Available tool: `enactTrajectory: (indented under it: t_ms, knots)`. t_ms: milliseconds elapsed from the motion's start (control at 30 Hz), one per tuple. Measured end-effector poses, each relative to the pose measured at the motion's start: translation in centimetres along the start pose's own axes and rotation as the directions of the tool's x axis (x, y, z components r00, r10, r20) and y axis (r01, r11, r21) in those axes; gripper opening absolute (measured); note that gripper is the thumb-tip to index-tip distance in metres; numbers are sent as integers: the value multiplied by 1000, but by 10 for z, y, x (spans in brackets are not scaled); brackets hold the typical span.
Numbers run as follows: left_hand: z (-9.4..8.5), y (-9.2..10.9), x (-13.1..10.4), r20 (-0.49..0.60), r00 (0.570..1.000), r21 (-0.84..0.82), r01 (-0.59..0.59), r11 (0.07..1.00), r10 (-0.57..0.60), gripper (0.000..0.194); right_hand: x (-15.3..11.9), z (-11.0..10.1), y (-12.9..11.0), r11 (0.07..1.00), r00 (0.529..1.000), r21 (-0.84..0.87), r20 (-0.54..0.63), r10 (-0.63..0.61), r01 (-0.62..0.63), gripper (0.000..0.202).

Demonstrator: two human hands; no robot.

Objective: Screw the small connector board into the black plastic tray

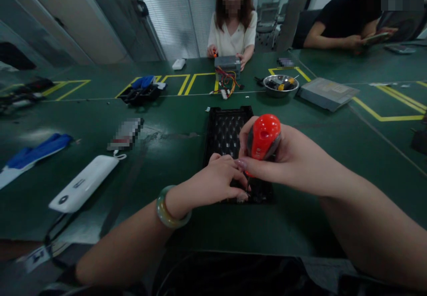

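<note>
My right hand is wrapped round the red and grey handle of a screwdriver, which stands nearly upright with its shaft pointing down. Under it lies a black plastic panel with rows of small raised or cut shapes, flat on the green table. The screwdriver's tip meets the panel's near end, close to some small parts I cannot make out. My left hand, a bangle on its wrist, rests over the panel. Its thumb and finger are pinched beside the tip; what they hold is hidden.
White power bank and blue-white glove lie left. Beyond the panel are a black tray, a metal bowl with tools and a flat grey metal case. Opposite, a person handles a power supply; another sits right.
</note>
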State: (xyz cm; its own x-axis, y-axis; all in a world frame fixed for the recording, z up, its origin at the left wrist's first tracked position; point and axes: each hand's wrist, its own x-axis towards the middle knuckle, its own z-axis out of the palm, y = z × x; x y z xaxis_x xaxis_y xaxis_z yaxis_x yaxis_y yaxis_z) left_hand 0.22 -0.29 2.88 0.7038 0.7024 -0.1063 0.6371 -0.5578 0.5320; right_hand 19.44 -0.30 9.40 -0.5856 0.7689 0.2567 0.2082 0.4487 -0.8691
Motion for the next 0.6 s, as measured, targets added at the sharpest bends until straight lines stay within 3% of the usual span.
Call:
enactTrajectory:
  t_ms: [233,600]
  knots:
    - [-3,-5,-5,-52,995,47,-87,995,90,19,-7,-9,-4,999,994,-39,104,24,-20,27]
    - [0,-9,-3,-63,989,96,-128,987,135,18,-1,-9,6,972,998,-228,-38,42,-50,39]
